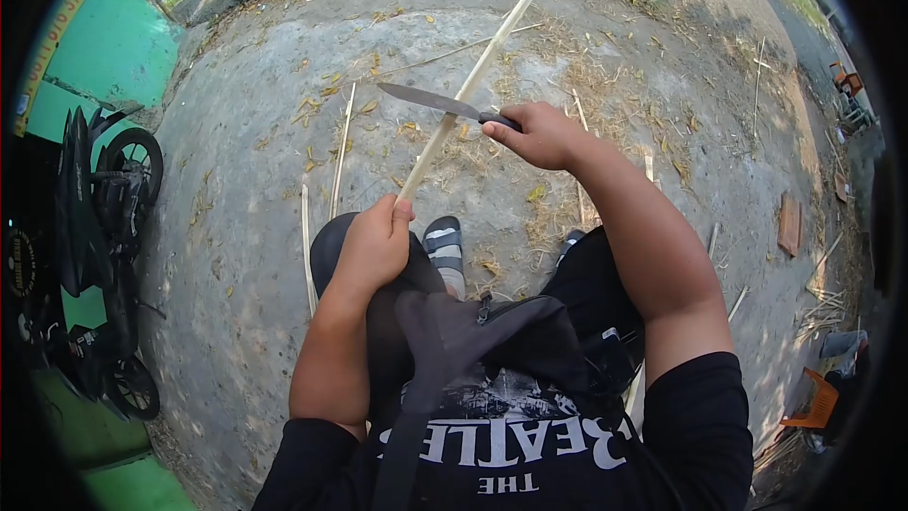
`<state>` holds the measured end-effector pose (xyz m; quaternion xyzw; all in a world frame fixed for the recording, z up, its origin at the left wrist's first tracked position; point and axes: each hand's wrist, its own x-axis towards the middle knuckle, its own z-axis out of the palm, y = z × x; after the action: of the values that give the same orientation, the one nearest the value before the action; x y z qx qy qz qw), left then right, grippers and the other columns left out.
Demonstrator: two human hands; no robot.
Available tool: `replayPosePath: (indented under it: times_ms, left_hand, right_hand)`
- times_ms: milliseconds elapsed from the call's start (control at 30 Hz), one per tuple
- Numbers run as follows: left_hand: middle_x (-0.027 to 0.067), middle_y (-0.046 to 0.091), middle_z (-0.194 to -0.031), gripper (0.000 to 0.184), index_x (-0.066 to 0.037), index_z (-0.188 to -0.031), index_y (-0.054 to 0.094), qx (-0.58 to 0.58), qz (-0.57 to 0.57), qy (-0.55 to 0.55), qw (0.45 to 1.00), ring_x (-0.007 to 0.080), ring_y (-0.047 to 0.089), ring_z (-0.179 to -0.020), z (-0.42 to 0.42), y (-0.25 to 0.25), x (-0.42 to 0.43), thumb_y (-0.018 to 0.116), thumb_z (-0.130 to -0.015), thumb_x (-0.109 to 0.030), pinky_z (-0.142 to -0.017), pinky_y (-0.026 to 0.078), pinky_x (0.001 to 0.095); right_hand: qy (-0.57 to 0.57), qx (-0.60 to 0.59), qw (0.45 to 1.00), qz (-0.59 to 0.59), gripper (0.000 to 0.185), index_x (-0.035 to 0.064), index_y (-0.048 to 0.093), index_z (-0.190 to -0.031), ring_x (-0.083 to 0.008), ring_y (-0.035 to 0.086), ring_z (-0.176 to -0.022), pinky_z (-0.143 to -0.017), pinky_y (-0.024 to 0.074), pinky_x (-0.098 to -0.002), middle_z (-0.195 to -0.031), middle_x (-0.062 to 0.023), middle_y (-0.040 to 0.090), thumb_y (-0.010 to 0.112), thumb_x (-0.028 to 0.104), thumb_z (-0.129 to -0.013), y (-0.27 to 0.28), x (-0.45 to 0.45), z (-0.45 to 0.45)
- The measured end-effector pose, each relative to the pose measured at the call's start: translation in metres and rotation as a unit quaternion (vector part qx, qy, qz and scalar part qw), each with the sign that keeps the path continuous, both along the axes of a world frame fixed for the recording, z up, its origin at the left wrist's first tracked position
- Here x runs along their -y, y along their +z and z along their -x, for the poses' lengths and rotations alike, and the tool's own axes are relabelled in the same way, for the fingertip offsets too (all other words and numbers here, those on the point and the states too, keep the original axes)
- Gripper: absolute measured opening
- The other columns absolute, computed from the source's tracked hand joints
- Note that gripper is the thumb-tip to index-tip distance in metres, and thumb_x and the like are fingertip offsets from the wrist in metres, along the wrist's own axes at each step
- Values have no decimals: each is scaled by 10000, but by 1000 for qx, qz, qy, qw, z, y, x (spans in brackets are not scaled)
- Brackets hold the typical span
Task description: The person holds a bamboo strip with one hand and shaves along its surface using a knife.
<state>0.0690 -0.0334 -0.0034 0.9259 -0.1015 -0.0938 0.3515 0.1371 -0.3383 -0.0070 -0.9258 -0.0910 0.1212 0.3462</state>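
Observation:
My left hand (375, 244) is closed round the near end of a long pale strip, which looks like split bamboo (494, 49), just above my left knee. The strip slants up and away to the right. In my right hand (535, 135) is the dark handle of a knife (427, 99). Its broad blade points left and lies across the strip about midway along, seemingly touching it. Whether the edge is biting into the strip cannot be made out.
Pale strips (342, 147) lie on the concrete ground (246, 132) on both sides of my legs, among shavings (558, 213) and dry leaves. A motorcycle (113, 180) stands at the left by a green wall (128, 38). Orange chairs (811, 402) are at the right edge.

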Motion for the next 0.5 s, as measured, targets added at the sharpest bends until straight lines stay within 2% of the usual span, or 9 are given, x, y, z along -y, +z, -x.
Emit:
replayPosePath:
  times_ms: [33,133,233,333,500]
  left_hand:
    - [129,589,-690,374,12,-981,658,0,7,5,1000,237,577,-641,1,0,-1,494,-1109,-300,-644,458,393]
    - [130,587,-686,370,9,-982,659,5,-3,1,1000,243,575,-631,0,2,3,496,-1108,-300,-636,456,396]
    - [121,585,-686,371,8,-985,659,10,-16,-6,1000,227,567,-628,3,2,2,497,-1108,-301,-624,448,392]
    - [108,579,-684,373,8,-988,661,1,2,10,1000,206,558,-628,0,4,0,497,-1109,-305,-616,441,384]
    - [96,570,-682,374,5,-994,663,-14,23,1,1000,189,555,-639,2,1,-4,493,-1112,-306,-616,439,370]
  right_hand:
    - [27,10,1000,10,601,41,753,-1075,-422,705,-869,-783,539,-502,-888,-227,728,556,606,-1016,3,-7,4]
    - [91,41,994,33,599,26,739,-1023,-424,705,-840,-778,543,-504,-843,-224,719,555,596,-1020,-3,-16,8]
    - [5,31,999,-8,595,20,732,-997,-422,703,-826,-769,541,-504,-827,-226,710,558,588,-1020,-10,7,-7]
    - [-13,35,999,-3,591,16,734,-996,-420,702,-822,-764,538,-503,-813,-230,703,563,582,-1018,-10,0,-5]
    - [93,55,994,2,599,20,734,-985,-404,707,-817,-755,533,-497,-802,-215,701,586,600,-999,-10,-17,8]
